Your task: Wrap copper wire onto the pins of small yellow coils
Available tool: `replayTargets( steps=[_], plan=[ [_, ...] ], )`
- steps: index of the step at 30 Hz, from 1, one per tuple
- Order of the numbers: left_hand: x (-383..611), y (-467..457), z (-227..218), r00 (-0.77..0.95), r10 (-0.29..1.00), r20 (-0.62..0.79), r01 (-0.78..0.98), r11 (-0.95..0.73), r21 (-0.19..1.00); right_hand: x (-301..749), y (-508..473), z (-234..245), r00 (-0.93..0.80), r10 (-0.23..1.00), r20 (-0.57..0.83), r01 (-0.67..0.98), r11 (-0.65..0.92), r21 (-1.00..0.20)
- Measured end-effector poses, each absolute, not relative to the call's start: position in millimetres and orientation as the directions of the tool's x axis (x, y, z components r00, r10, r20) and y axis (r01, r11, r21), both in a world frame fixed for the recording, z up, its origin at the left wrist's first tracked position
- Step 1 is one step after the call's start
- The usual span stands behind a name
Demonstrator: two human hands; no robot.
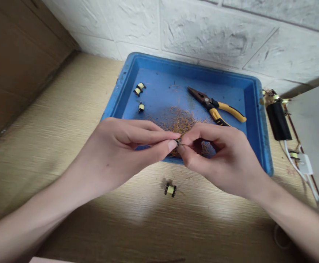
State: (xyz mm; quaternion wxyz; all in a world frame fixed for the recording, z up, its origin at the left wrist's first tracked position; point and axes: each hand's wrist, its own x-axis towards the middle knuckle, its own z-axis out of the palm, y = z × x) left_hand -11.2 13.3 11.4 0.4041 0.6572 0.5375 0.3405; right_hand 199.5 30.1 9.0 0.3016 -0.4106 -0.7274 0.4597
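Note:
My left hand (121, 149) is closed, pinching a small transformer (178, 143) between thumb and fingertips; most of it is hidden. My right hand (222, 157) meets it there, thumb and forefinger pinched on what looks like a thin wire at the part's side. Both hands are over the near rim of a blue tray (261, 117). Beneath the fingers lies a heap of copper-coloured wire clippings (181, 120). On the table below my hands sits another transformer (170, 190), with yellow tape, black pins and loose wire ends.
Long-nose pliers (216, 106) with yellow-black handles lie in the tray's right part. More yellow-taped transformers (140, 87) are at its left. A black cylindrical object (279, 121) with a white cable (295, 160) stands right of the tray. A white brick-pattern wall (197, 33) rises behind.

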Motion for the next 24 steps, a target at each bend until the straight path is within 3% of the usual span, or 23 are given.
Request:
replayTargets(
  steps=[7,13,19,24],
  plan=[
    [-12.1,12.9,8.6,0.22,0.972,0.086,0.473,-0.183,0.862,200.1,27.1,10.8,-0.467,0.879,0.097,0.374,0.296,-0.879],
    [-10.7,15.0,0.6,0.283,0.927,0.247,0.469,-0.358,0.807,199.9,29.9,9.6,-0.424,0.904,0.044,0.307,0.19,-0.933],
    [-10.3,11.3,-10.3,0.323,0.809,0.491,0.647,-0.567,0.51,199.4,32.4,7.9,-0.398,0.917,-0.021,0.157,0.046,-0.986],
    [-9.5,11.6,-11.9,0.426,0.618,0.661,0.683,-0.699,0.212,200.7,33.3,5.0,-0.424,0.902,-0.077,0.057,-0.058,-0.997]
  ],
)
